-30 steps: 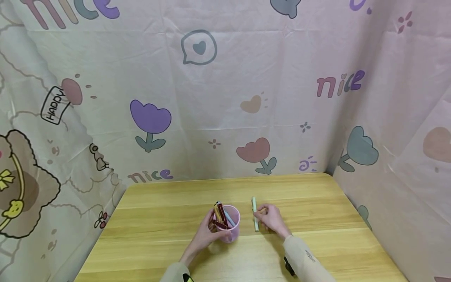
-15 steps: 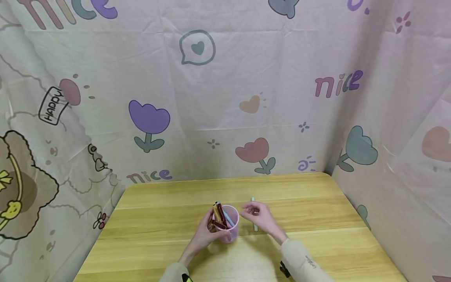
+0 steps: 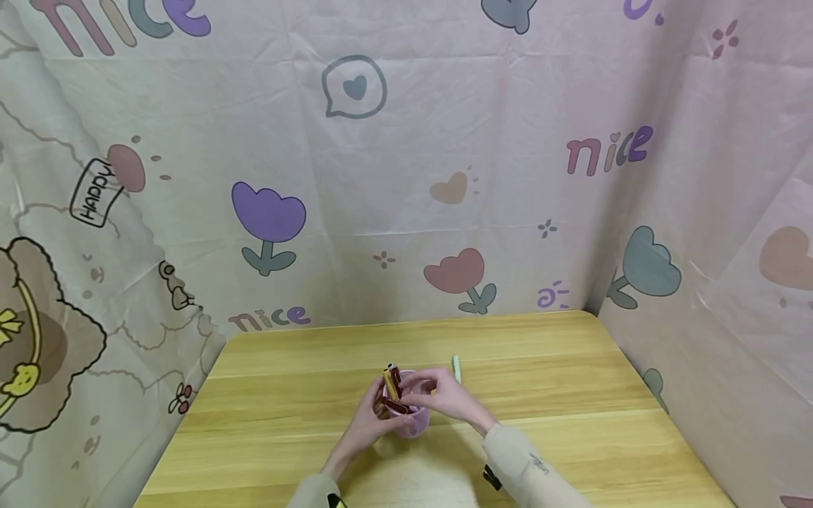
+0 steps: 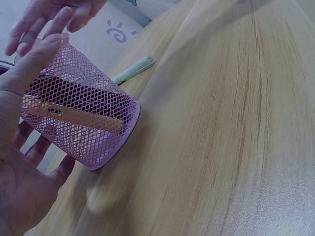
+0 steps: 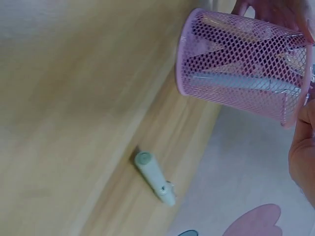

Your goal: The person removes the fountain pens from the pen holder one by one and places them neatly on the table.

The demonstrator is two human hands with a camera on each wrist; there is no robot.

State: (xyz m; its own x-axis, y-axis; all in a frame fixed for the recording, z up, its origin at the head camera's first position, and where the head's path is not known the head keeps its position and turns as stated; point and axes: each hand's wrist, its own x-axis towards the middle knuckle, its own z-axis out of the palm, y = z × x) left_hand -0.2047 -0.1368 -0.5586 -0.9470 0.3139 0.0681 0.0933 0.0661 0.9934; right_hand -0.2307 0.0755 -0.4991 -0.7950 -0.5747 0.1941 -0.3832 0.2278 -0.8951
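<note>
A pink mesh cup [image 3: 416, 422] stands near the middle of the wooden table [image 3: 571, 395]. My left hand [image 3: 371, 416] grips it from the left, thumb on the rim. Several pens [image 3: 392, 381] stick out of the cup, among them a yellow and a dark red one. My right hand [image 3: 441, 395] hovers over the cup's mouth. In the left wrist view its fingers [image 4: 54, 17] hang loosely above the rim of the cup [image 4: 83, 123], and I see nothing between them. A pale green pen [image 3: 456, 364] lies on the table just right of the cup.
Patterned fabric walls [image 3: 406, 212] close in the table at the back and both sides. The green pen [image 5: 155, 178] lies behind the cup [image 5: 241, 64] in the right wrist view. Bare wood [image 4: 236, 137] stretches to the right.
My right hand rose from the table beside the green pen and moved left to above the cup. The left hand and the cup stayed in place.
</note>
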